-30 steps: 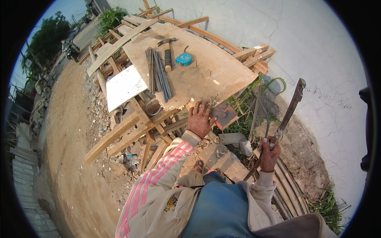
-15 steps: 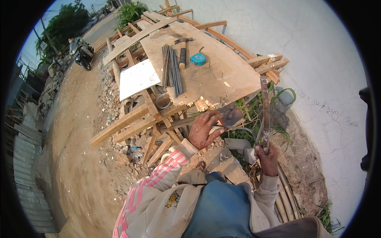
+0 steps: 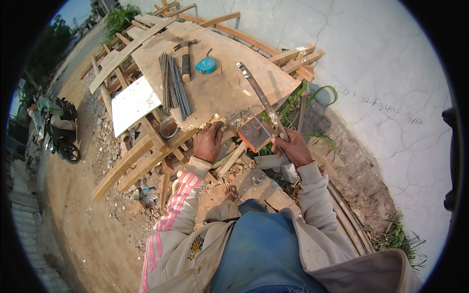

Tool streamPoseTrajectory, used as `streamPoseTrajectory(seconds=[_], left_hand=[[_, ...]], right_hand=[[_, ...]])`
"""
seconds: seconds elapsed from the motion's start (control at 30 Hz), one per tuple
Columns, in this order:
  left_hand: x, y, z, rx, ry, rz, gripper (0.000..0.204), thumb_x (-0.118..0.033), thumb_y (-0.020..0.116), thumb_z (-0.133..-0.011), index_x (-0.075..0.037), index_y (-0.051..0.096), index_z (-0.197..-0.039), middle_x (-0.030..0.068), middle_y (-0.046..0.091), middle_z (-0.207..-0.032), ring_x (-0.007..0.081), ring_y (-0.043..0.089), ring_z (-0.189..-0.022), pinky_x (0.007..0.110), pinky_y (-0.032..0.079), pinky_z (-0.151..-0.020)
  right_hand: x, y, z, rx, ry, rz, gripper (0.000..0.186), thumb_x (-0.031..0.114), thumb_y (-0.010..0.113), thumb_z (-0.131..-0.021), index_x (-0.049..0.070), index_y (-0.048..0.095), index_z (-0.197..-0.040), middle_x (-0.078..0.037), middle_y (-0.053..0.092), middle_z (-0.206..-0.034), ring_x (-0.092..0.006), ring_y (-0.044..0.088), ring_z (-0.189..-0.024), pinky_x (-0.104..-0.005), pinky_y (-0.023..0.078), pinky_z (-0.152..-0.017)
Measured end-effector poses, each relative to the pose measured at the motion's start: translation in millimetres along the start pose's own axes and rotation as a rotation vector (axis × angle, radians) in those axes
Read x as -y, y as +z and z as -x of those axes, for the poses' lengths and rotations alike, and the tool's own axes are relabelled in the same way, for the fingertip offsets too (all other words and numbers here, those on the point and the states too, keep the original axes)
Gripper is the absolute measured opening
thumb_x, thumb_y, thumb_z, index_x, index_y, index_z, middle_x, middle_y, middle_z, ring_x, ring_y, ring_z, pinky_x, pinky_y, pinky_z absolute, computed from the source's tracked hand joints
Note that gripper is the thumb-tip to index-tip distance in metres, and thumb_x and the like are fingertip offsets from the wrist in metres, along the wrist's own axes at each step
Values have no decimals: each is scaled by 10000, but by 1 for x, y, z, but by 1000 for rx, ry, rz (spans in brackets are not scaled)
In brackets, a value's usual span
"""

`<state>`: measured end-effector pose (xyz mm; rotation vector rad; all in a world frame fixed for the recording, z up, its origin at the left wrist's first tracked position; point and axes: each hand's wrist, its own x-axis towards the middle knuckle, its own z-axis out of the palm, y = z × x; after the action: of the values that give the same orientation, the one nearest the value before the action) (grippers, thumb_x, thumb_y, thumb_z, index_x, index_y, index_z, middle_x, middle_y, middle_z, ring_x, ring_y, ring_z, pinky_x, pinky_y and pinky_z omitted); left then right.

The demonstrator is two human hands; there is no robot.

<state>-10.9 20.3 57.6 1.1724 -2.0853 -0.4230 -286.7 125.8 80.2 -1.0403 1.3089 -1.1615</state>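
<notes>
My left hand (image 3: 207, 142) is closed on one end of a bent thin metal rod (image 3: 246, 111). My right hand (image 3: 294, 146) grips the lower part of a long rusty flat bar (image 3: 263, 97) together with the rod's other end. Between my hands is a block with a dark metal plate and orange sides (image 3: 253, 134), under the rod's bend. Beyond them a worn plywood board (image 3: 229, 78) bears a bundle of straight rods (image 3: 173, 88), a hammer (image 3: 185, 63) and a teal tape measure (image 3: 205, 65).
A white panel (image 3: 134, 105) and loose timber (image 3: 122, 161) lie over rubble. A person (image 3: 41, 119) rides a motorcycle (image 3: 66, 141) along the dirt path at left. A cracked white wall (image 3: 376, 63) stands at right, with bundled poles (image 3: 347, 215) below it.
The flat bar has swung over toward the upper left, above the board. My hands now hold the bent rod's ends either side of the block. The motorcycle has come much nearer along the path.
</notes>
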Motion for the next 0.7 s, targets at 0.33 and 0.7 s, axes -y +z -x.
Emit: streamPoseTrajectory(seconds=[0.33, 0.7], left_hand=[[6, 11, 8, 159, 11, -38, 198, -182, 635, -951, -76, 686, -1111, 191, 692, -927, 415, 674, -776, 496, 536, -675], [28, 25, 1, 238, 48, -167, 228, -319, 605, -974, -142, 690, -1090, 161, 691, -777, 387, 680, -712, 507, 529, -621]], right_hand=[[-15, 4, 23, -102, 151, 155, 158, 131, 681, -905, -7, 608, -928, -68, 648, -690, -117, 598, -526, -270, 480, -486], [-34, 16, 22, -121, 226, 100, 150, 116, 683, -915, 2, 594, -955, -62, 640, -708, -121, 594, -557, -274, 477, -489]])
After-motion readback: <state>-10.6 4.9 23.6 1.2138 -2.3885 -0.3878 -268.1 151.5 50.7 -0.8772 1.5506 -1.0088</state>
